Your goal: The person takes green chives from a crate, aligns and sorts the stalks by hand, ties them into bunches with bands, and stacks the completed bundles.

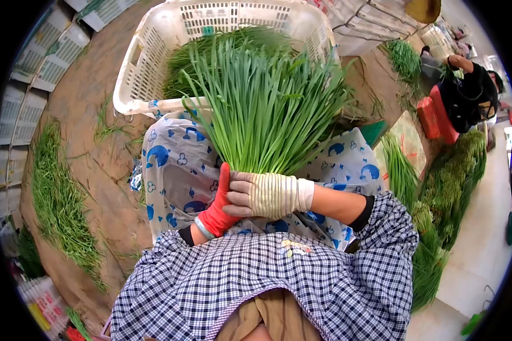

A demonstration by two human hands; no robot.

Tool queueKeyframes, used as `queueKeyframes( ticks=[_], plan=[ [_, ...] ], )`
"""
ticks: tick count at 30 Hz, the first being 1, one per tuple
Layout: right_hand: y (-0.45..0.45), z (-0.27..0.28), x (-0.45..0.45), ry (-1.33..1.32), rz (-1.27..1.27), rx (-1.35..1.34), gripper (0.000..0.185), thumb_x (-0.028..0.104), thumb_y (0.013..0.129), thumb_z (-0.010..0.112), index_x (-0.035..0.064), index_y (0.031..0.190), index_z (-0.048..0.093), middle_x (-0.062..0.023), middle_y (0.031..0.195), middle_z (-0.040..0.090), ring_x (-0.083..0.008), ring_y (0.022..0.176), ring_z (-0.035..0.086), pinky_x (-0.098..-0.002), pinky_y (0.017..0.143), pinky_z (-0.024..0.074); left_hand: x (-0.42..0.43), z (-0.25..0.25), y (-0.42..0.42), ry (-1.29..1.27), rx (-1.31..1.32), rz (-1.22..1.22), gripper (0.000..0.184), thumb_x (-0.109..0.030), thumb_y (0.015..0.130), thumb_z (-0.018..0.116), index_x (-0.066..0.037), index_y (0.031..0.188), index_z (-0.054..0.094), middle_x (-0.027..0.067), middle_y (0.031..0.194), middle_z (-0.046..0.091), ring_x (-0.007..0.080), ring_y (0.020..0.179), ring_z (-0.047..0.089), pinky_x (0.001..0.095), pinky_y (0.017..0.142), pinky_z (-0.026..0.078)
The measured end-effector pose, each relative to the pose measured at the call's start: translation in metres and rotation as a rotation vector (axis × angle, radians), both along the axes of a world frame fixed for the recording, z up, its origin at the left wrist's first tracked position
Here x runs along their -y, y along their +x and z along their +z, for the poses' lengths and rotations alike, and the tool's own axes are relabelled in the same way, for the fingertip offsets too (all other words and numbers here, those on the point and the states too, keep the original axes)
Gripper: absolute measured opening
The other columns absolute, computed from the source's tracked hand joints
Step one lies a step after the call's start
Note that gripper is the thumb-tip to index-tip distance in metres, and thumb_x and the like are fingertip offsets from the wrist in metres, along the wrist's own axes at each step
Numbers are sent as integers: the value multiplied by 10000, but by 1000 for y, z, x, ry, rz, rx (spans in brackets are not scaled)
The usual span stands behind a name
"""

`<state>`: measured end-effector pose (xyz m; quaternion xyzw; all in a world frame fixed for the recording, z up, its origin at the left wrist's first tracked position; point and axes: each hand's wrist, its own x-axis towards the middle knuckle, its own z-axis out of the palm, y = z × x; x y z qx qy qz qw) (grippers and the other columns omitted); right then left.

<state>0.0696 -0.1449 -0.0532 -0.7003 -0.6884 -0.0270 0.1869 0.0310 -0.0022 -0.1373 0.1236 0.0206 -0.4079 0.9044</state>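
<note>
A large bunch of long green leafy stalks [267, 108] fans out upward in front of me, its lower ends at my hands. My left hand [215, 204], in a red glove, is closed at the base of the bunch with its thumb pointing up. Over it lies my right hand [264, 195], in a striped cream and grey glove, its fingers bent against the red glove. What its palm touches is hidden. Behind the bunch stands a white plastic basket [132, 85] with more green stalks [182, 74] inside. A patterned plastic sheet [170, 150] covers my lap.
Loose greens [60, 199] lie on the brown floor at the left, beside stacked white crates [17, 113]. Piles of green stalks [455, 187] lie at the right. Another person in black [472, 94] is at the upper right by a red stool [438, 116].
</note>
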Motion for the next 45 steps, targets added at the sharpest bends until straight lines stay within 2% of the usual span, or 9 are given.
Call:
queueKeyframes(
  ticks=[4,10,12,17,19,23,28,34,45],
  plan=[
    [-21,-13,4,133,-124,-164,500,416,770,665,96,1142,574,-111,1082,575,-306,1030,572,-486,1060,381,-5,18,-6,-34,-113,24,550,-571,880,557,-135,1207,480,65,1127,429,251,1022,473,424,887,362],
    [-89,-37,28,863,-1760,-389,884,571,773,719,56,1410,386,-156,1404,438,-317,1291,426,-454,1109,312,-4,14,-6,4,-126,-20,901,-713,818,543,-100,1454,367,131,1439,454,326,1285,464,500,1104,338],
    [-93,-74,36,1083,-1584,-1092,894,573,782,714,58,1426,369,-150,1430,416,-314,1305,413,-442,1119,305,-5,7,-6,21,-98,-63,921,-750,811,507,-141,1482,341,100,1467,435,298,1313,441,483,1117,320],
    [-65,-74,-1,706,-1162,-1208,519,260,916,642,7,1325,447,-153,1299,536,-267,1169,544,-389,982,476,-11,-10,-12,368,-109,58,760,-581,890,566,-97,1448,385,105,1406,493,265,1257,496,430,1064,390],
    [-48,-36,-16,1550,-1033,-1928,460,66,917,628,29,1334,437,-124,1260,558,-233,1126,564,-354,930,514,-11,-3,-5,789,202,247,639,-358,898,677,-37,1394,431,76,1298,562,198,1156,554,328,968,454],
    [-36,-81,-26,1385,-1380,-1571,642,-115,804,671,54,1362,404,-71,1238,559,-195,1091,570,-316,917,511,2,-6,1,1002,371,335,594,-183,794,800,-9,1281,508,74,1200,597,151,1032,581,302,885,483],
    [-38,-7,-27,1456,-1257,-1263,596,-120,810,637,69,1340,442,-67,1173,594,-181,1041,594,-306,935,498,10,41,-1,1023,413,334,487,-177,812,772,-7,1221,571,51,1086,652,156,939,619,315,843,505],
    [-29,-46,15,1650,-588,-2032,409,269,928,601,42,1262,531,-118,1150,639,-255,1029,642,-389,898,549,20,22,10,558,-33,450,432,-253,917,635,-63,1291,534,68,1195,629,214,1080,618,364,905,508],
    [-28,-53,9,1668,-1026,-1935,471,308,925,645,53,1296,509,-85,1198,612,-219,1031,626,-365,896,537,21,-23,1,647,62,451,546,-323,934,625,-70,1385,451,67,1279,582,208,1184,548,365,991,445]
  ],
)
